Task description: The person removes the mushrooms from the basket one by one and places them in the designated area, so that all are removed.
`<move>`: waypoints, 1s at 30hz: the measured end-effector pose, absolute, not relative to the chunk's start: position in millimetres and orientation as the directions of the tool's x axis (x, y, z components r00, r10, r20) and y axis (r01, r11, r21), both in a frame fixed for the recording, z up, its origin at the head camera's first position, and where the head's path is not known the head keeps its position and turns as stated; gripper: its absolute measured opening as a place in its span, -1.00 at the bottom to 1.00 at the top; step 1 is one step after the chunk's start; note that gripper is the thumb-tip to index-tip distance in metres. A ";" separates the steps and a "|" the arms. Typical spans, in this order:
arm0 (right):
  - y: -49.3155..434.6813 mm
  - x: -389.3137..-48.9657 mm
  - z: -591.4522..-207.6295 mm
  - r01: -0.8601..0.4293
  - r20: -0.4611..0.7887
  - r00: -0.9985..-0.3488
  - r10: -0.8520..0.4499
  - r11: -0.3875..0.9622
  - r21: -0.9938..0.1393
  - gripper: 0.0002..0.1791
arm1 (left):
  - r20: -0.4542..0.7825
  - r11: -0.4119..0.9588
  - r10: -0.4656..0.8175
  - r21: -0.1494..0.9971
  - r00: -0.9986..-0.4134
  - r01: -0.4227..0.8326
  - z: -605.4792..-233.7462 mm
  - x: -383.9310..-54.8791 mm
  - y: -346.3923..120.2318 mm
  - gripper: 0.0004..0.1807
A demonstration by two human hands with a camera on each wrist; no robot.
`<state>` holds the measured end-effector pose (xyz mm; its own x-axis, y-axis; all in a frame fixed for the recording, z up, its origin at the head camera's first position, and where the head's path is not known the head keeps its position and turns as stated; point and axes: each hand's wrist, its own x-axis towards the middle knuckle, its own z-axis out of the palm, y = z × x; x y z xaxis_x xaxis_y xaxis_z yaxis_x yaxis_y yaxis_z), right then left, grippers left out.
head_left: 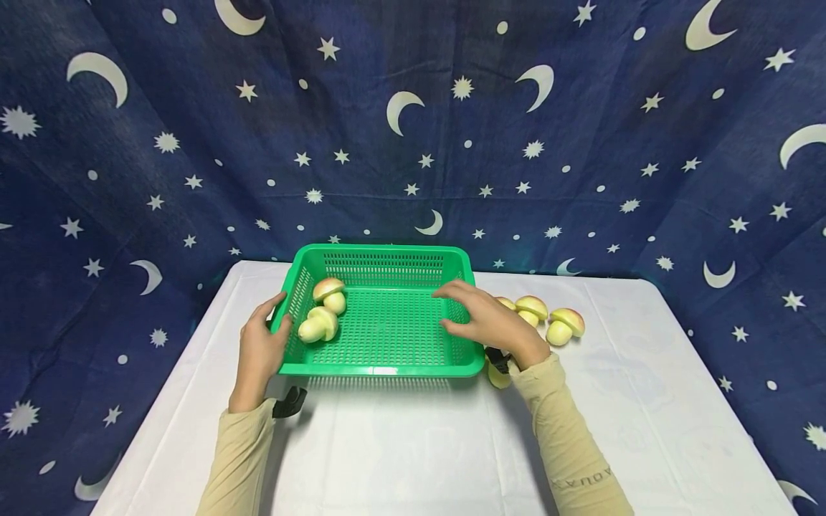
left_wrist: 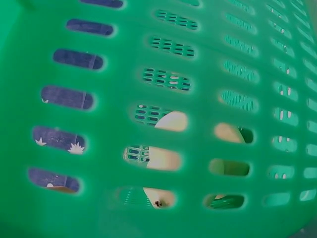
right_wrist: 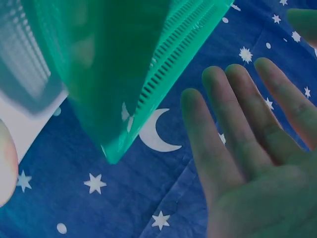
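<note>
A green plastic basket (head_left: 387, 370) with slotted walls spans the view between both hands. My left hand (head_left: 261, 351) grips its left rim, thumb over the inner side; the left wrist view is filled by the slotted wall (left_wrist: 119, 114). Two mushrooms (head_left: 329, 294) with pale stems and caps, one tinged red, lie in the basket's left part. My right hand (head_left: 493, 322) hovers by the right rim, fingers spread and thumb apart. In the right wrist view its straight fingers (right_wrist: 228, 119) are clear of the basket's corner (right_wrist: 114, 148) and hold nothing.
Right of the basket, several more mushrooms (head_left: 566, 326) lie on the white tablecloth (head_left: 645, 401), some partly hidden behind the right hand and wrist. One mushroom (head_left: 498, 378) sits just beside the basket's near right corner. A dark blue curtain (head_left: 361, 208) with moons and stars hangs behind the table.
</note>
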<state>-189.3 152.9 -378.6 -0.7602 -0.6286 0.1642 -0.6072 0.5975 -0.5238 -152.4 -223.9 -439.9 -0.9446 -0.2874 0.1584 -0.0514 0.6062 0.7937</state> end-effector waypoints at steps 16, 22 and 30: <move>131.3 -197.1 -372.5 -0.631 0.153 -0.728 -0.668 0.568 -0.529 -0.54 | 0.164 0.604 -0.294 0.796 -0.942 -0.050 -440.9 -153.1 -224.7 -0.49; 122.1 -201.1 -374.1 -0.644 0.160 -0.718 -0.677 0.561 -0.520 -0.54 | 0.168 0.606 -0.295 0.794 -0.941 -0.048 -441.6 -153.4 -224.7 -0.50; 111.8 -205.7 -375.0 -0.649 0.138 -0.706 -0.695 0.557 -0.518 -0.53 | 0.172 0.616 -0.294 0.786 -0.940 -0.049 -441.3 -153.3 -224.6 -0.49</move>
